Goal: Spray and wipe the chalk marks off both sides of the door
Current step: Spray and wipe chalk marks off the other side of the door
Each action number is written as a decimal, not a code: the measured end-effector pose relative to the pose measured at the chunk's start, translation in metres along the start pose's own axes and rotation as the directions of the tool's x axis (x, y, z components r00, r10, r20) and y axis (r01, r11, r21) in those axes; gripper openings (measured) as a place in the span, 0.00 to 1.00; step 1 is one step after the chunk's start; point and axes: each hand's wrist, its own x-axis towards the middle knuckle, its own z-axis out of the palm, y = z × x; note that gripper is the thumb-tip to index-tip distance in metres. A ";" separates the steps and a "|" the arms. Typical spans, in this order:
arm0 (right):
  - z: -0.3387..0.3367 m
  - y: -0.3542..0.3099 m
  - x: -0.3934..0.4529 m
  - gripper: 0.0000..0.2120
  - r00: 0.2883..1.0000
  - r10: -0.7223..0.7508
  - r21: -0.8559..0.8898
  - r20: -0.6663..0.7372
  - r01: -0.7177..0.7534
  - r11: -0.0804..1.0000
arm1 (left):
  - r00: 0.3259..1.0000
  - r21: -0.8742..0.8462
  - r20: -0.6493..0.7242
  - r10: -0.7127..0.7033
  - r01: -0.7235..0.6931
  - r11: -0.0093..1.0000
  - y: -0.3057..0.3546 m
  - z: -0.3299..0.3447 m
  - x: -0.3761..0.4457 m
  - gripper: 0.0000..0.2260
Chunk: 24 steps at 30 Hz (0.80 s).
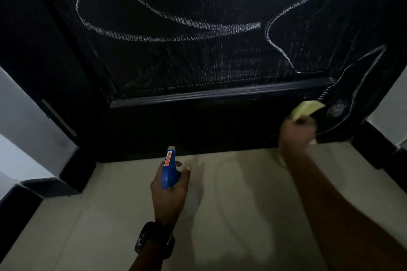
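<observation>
Head view: right hand (pixel 296 132) fingers grip cloth (pixel 307 109) against door (pixel 198 61).

No words or numbers are legible. The blue spray bottle head (pixel 168 171) carries an orange-red sticker (pixel 168 158) with what may be an arrow and small black print, too blurred to read.

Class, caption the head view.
Left hand holds spray bottle; right hand presses yellow cloth to chalk-marked door.
</observation>
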 end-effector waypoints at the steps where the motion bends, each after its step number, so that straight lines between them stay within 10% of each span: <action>1: 0.013 0.008 -0.023 0.15 0.996 -0.034 -0.006 0.083 0.035 0.999 | 1.000 -0.008 -0.002 0.004 -0.004 1.000 0.002 0.004 0.000 0.09; 6: 0.068 0.020 -0.112 0.06 0.905 -0.066 0.060 0.419 0.045 0.997 | 1.000 -0.023 0.015 0.010 -0.010 1.000 0.004 0.026 0.005 0.08; 11: 0.043 0.024 -0.057 0.09 0.997 0.075 0.162 0.036 -0.080 0.984 | 0.999 -0.009 0.029 0.034 -0.034 0.999 0.006 0.043 0.006 0.08; 15: -0.008 0.046 0.041 0.15 0.932 0.288 0.201 -0.218 -0.246 0.948 | 0.999 -0.024 0.038 0.029 -0.028 0.999 0.007 0.055 0.008 0.09; 24: 0.024 0.053 -0.018 0.14 0.939 0.340 0.226 0.048 -0.342 0.912 | 0.997 -0.082 0.070 0.023 -0.017 0.996 0.029 0.094 0.003 0.09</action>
